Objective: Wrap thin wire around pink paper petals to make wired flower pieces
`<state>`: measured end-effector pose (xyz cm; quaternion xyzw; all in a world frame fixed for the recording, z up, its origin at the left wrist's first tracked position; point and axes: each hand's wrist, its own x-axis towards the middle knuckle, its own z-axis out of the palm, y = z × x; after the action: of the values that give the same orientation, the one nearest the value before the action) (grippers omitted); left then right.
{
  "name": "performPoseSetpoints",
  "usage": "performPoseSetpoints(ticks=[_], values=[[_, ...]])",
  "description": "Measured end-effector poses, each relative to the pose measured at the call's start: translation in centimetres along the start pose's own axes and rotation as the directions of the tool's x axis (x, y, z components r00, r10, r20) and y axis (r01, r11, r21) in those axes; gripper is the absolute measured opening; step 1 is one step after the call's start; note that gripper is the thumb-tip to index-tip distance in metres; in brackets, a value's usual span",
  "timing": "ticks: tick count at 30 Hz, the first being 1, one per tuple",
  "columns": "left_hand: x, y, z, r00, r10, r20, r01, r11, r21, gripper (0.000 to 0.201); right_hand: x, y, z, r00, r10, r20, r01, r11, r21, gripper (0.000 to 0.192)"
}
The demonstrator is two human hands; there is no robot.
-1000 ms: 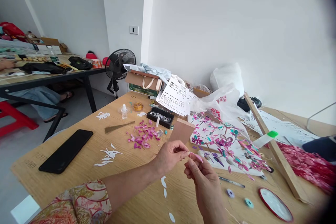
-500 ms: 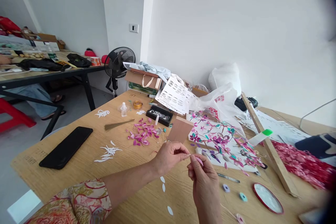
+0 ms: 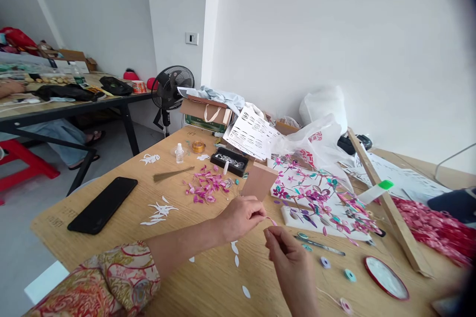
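Pinching tiny pink petal (image 3: 272, 221), left hand (image 3: 241, 215), right hand (image 3: 288, 257) fingertips closed, contents unclear

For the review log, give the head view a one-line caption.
Both hands, left hand and right hand, pinch a small pink petal above a cluttered wooden table.

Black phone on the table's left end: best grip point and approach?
Take the black phone across its two long edges near the middle, coming from straight above. It lies flat, slim and long, angled on the wooden table, with bare wood on both sides; the white paper cutouts lie apart to its right.
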<state>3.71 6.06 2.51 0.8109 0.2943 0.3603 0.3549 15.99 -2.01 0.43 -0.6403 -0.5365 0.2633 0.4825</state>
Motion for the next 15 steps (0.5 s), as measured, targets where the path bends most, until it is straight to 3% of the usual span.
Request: performPoseSetpoints(ticks=[2, 4, 7, 9, 11, 13, 15], values=[[0.1, 0.4, -0.7, 0.984, 0.080, 0.161, -0.089, 0.995, 0.045, 0.011, 0.2, -1.0, -1.7, 0.988, -0.151, 0.042, 0.157, 0.960, -0.230, 0.021], [0.1, 0.9, -1.3, 0.947, 0.091, 0.309, -0.077, 0.995, -0.057, 0.010, 0.9, -1.9, -3.5, 0.962, -0.228, 0.149, 0.266, 0.900, -0.345, 0.022], [0.2, 1.6, -1.8, 0.898, -0.033, 0.439, 0.205, 0.914, -0.350, 0.002, 2.0, -2.1, -5.1, 0.943, -0.229, 0.242, 0.304, 0.888, -0.344, 0.024], [0.2, 1.9, -1.9, 0.883, -0.134, 0.449, 0.379, 0.768, -0.516, 0.010, 2.3, -1.5, -4.9, 0.944, -0.213, 0.251, 0.283, 0.914, -0.289, 0.027], [0.1, 1.8, -1.7, 0.896, -0.198, 0.397, 0.423, 0.651, -0.630, 0.015, 1.9, -0.8, -3.9, 0.951, -0.213, 0.225, 0.270, 0.926, -0.265, 0.031], [0.1, 1.5, -1.3, 0.918, -0.243, 0.313, 0.395, 0.619, -0.678, 0.017, 1.0, -0.3, -2.7, 0.957, -0.235, 0.173, 0.277, 0.916, -0.291, 0.033], [0.2, 1.2, -1.0, 0.929, -0.279, 0.244, 0.371, 0.677, -0.636, 0.015, 0.0, -0.3, -1.9, 0.951, -0.275, 0.144, 0.309, 0.890, -0.336, 0.031]])
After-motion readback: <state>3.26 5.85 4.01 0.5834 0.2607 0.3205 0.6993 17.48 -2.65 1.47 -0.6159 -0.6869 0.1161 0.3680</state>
